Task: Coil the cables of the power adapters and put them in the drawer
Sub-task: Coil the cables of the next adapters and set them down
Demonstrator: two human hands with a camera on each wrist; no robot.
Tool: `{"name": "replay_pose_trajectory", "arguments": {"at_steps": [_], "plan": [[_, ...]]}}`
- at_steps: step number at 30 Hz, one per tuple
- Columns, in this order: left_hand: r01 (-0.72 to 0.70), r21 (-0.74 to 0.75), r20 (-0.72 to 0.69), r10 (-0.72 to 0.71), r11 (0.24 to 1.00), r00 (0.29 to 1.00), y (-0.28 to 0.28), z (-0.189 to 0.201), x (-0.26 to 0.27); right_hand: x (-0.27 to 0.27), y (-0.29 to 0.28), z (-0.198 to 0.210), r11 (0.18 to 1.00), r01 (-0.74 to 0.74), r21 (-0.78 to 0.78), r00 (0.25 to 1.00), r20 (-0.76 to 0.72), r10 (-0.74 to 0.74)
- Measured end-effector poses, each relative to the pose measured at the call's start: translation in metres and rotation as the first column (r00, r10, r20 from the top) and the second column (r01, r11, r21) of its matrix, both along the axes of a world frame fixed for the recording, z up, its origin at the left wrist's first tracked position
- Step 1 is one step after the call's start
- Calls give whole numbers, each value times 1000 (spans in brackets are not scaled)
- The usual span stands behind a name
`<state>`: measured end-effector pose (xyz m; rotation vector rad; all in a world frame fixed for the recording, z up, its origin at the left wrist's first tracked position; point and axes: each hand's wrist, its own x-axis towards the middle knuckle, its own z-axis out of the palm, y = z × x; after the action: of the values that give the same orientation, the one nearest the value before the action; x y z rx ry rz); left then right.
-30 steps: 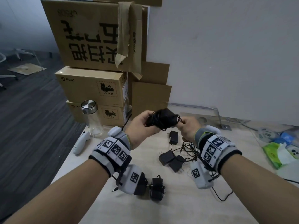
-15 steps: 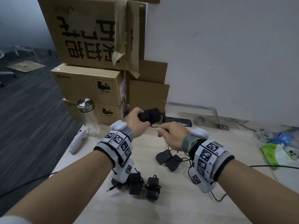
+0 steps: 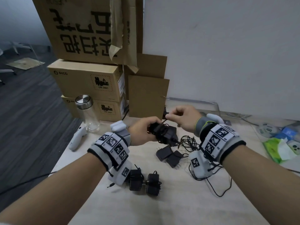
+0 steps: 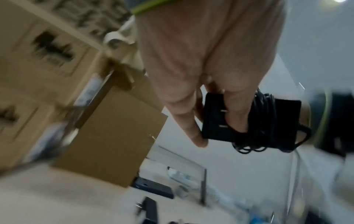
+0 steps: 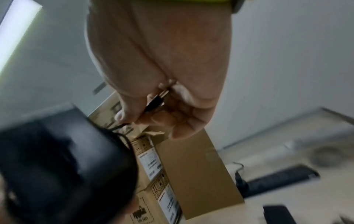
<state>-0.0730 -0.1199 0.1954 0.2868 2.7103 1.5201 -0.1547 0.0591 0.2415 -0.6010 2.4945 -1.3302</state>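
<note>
My left hand (image 3: 142,132) grips a black power adapter (image 3: 164,132) with its cable wound around the body, held above the table. The left wrist view shows the adapter (image 4: 249,121) clamped between thumb and fingers, cable loops around its middle. My right hand (image 3: 180,117) pinches the cable's plug end (image 5: 155,100) just above and right of the adapter. Two uncoiled adapters (image 3: 168,155) lie under the hands beside a tangle of cable (image 3: 188,142). Two coiled adapters (image 3: 144,182) lie near the front. No drawer is in view.
Stacked cardboard boxes (image 3: 87,78) stand at the back left, with a glass bottle (image 3: 86,113) and a white controller (image 3: 78,138) in front of them. A dark phone-like slab (image 5: 277,178) lies by the wall. Green packets and clutter (image 3: 279,146) fill the right side of the table (image 3: 178,208).
My right hand has risen from below the adapter to above and right of it, carrying the cable end. The left hand and adapter dropped slightly toward the table.
</note>
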Motion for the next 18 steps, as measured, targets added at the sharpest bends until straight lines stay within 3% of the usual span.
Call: {"name": "replay_pose_trajectory", "arguments": {"at_steps": [2,8,14,18], "plan": [[-26,232,78,8,972,997,2,1,2,-2,3,-9,992,42,-122,991,134,-25],[-107,544,210,-11,832,978,16,1,6,6,-4,-24,922,200,-333,899,436,-37],[-78,544,221,-53,835,974,20,4,2,6,0,-26,922,181,-341,893,449,-9],[-26,568,280,-164,822,946,18,9,2,5,4,-18,913,143,-383,886,461,54]]}}
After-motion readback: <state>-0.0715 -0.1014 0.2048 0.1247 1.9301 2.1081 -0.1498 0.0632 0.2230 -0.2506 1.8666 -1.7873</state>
